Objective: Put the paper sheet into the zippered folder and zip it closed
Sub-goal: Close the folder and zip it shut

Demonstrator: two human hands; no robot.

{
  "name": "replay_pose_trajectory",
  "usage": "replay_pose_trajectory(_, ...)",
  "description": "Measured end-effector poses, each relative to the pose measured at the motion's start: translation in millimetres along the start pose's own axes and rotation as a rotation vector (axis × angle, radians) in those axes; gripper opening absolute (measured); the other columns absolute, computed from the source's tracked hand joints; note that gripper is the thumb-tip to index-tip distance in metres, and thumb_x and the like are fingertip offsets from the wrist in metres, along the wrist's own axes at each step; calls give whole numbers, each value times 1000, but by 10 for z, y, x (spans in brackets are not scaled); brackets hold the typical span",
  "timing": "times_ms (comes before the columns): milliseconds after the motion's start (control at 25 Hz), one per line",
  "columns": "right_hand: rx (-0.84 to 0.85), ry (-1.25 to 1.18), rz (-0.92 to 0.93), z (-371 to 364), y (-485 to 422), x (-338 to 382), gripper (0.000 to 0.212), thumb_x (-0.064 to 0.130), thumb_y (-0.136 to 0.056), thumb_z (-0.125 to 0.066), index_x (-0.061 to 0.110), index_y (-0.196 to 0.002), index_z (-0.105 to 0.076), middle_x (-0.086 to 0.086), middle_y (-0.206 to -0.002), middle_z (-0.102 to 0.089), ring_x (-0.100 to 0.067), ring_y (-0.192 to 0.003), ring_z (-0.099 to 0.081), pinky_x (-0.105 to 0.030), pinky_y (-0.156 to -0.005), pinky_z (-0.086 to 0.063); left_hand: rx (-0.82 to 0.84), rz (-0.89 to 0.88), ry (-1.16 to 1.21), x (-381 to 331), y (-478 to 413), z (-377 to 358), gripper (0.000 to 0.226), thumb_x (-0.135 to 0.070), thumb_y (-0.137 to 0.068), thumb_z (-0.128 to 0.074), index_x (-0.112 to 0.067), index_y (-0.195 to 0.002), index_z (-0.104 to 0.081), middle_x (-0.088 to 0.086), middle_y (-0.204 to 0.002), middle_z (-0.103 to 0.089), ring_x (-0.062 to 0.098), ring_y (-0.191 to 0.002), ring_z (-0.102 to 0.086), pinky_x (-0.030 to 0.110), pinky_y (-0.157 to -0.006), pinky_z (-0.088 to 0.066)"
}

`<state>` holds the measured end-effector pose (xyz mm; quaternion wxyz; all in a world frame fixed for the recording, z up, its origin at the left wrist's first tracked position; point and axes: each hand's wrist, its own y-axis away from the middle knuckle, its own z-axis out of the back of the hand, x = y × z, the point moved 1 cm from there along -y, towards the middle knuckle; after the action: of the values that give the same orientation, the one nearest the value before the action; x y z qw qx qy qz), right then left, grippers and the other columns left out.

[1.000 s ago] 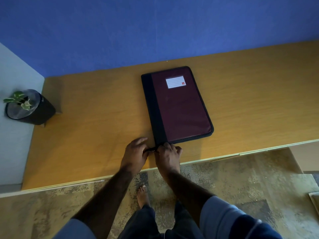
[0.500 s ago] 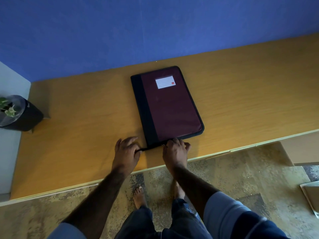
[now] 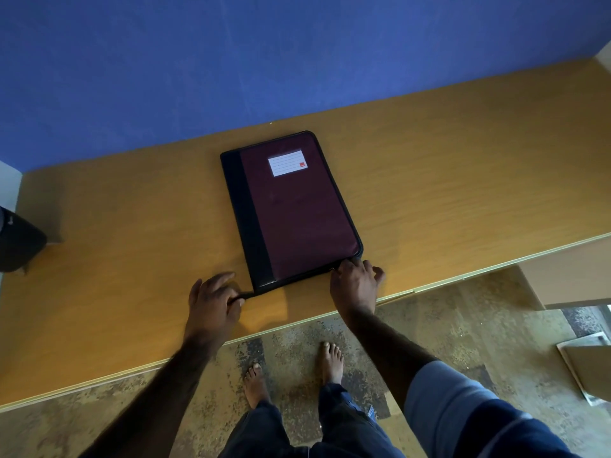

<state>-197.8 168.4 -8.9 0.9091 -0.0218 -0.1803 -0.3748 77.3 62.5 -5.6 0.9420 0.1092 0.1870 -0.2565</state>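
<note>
A maroon zippered folder (image 3: 297, 209) lies flat with its cover down on the wooden surface (image 3: 132, 242), near the front edge, white label (image 3: 287, 162) up. The left hand (image 3: 211, 302) has a narrow grip, pinching the black zipper tail (image 3: 246, 295) at the near-left corner. The right hand (image 3: 355, 285) curls on what looks like the zipper pull (image 3: 331, 269) at the near-right corner. No paper sheet shows, so it is presumably inside already. The near edge appears zipped, while the right side and far edge likely remain.
</note>
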Motion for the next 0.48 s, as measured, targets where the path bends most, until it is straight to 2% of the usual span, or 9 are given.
replay_pose_trajectory(200, 4, 15, -19, 145, -243, -375, 13, 25, -94, -59, 17, -91, -69, -1, -99, -70, -21, -99, -57, -48, -101, -32, -22, 27, -15, 17, 9, -62, 15, -20, -88, -77, -27, -82, -64, 0, -143, -58, 22, -134, -50, 54, -121, -21)
replay_pose_trajectory(320, 35, 70, 45, 251, -425, -523, 14, 25, -95, -57, 18, -94, -69, 0, -101, -68, -21, -100, -57, -47, -100, -34, -32, 57, -36, -12, 31, -86, 13, -18, -88, -75, -23, -82, -66, 3, -143, -58, 27, -133, -53, 55, -120, -23)
replay_pose_trajectory(400, 51, 107, 108, 294, -530, -549, 12, 23, -95, -57, 19, -95, -69, 0, -102, -67, -21, -100, -57, -47, -99, -34, -99, 35, -118, -49, 66, -109, 5, -21, -94, -66, -17, -93, -69, 7, -150, -51, 31, -139, -48, 55, -122, -18)
replay_pose_trajectory(480, 50, 120, 151, 311, -601, -575, 11, 18, -94, -57, 17, -93, -68, -1, -99, -67, -22, -98, -57, -47, -97, -34, -178, 31, -204, -286, 4, -166, 29, -22, -96, -54, -13, -121, -64, 10, -163, -35, 32, -151, -31, 52, -126, -6)
